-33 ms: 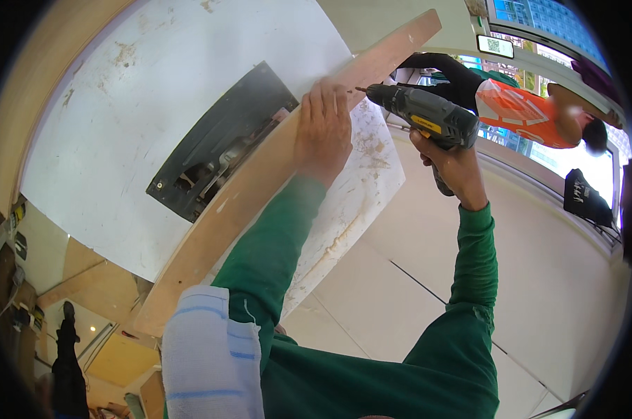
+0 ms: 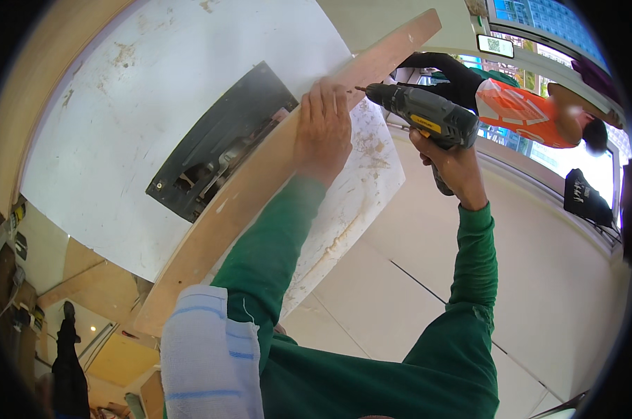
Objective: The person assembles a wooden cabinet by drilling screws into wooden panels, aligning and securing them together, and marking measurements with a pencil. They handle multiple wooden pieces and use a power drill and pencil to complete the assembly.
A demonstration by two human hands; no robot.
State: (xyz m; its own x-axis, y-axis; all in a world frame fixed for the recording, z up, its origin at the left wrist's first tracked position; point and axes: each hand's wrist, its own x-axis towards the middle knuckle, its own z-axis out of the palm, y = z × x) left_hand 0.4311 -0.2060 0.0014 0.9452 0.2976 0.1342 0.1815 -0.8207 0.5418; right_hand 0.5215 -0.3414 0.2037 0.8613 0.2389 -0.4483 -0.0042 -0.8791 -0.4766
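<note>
Black plate (image 2: 222, 136) partly behind board (image 2: 263, 171)

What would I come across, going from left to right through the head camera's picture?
Dark plate → left hand → cordless drill → orange top → black bag.

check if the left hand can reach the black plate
Likely yes: the left hand rests on the wooden board close to the black plate, whose top looks mostly uncovered, though the hand might have to leave the board.
</note>
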